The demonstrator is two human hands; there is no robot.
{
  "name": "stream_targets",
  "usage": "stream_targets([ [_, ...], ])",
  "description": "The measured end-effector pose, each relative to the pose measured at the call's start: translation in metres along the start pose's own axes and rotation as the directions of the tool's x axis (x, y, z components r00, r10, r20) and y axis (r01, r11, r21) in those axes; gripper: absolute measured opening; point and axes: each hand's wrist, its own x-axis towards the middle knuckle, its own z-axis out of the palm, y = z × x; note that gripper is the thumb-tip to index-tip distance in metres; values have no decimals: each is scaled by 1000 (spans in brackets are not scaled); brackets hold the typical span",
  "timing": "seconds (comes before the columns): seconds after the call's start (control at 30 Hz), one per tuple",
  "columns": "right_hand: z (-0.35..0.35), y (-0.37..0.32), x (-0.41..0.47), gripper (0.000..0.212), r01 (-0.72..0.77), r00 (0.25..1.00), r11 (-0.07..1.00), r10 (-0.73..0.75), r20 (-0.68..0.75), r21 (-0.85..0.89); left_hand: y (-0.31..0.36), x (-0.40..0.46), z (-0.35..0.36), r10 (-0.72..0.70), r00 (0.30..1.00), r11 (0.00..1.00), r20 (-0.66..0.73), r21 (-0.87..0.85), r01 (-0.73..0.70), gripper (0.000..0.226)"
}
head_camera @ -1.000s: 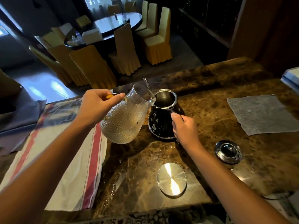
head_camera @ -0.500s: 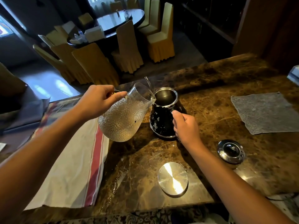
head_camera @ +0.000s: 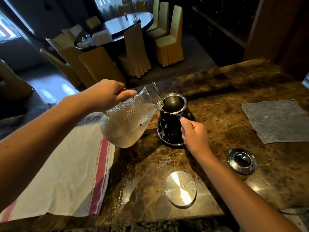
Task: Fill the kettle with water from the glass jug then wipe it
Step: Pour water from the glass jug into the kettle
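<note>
A dimpled glass jug (head_camera: 128, 121) with water in it is tilted to the right, its spout over the rim of the kettle. My left hand (head_camera: 107, 94) grips the jug's handle at the neck. The kettle (head_camera: 172, 121) is black with a chrome rim, stands upright on the brown marble counter (head_camera: 225, 91), and its mouth is uncovered. My right hand (head_camera: 194, 134) is closed around the kettle's handle on its near right side; the handle is mostly hidden by the fingers. A grey cloth (head_camera: 277, 121) lies flat at the right.
A white towel with red stripes (head_camera: 66, 173) covers the counter's left part. A round metal disc (head_camera: 180, 189) lies near the front edge and a chrome kettle lid (head_camera: 241, 160) lies to the right. Chairs and a dining table stand beyond the counter.
The jug has tipped a little further toward the kettle, its base rising. The right hand stays on the kettle handle.
</note>
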Motion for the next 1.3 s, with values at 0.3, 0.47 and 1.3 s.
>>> stream_targets([
  [0.3,2,-1,-1,51,12,999,1000,-13,-38,-15,10,11,-22,36,992,996,121,73,-45,78],
  [0.47,2,-1,-1,52,13,999,1000,-13,-37,-18,13,13,-24,32,985,996,167,79,-46,81],
  [1.3,2,1,0,54,36,998,998,-38,-46,-52,37,21,-37,16,968,968,252,240,-78,77],
])
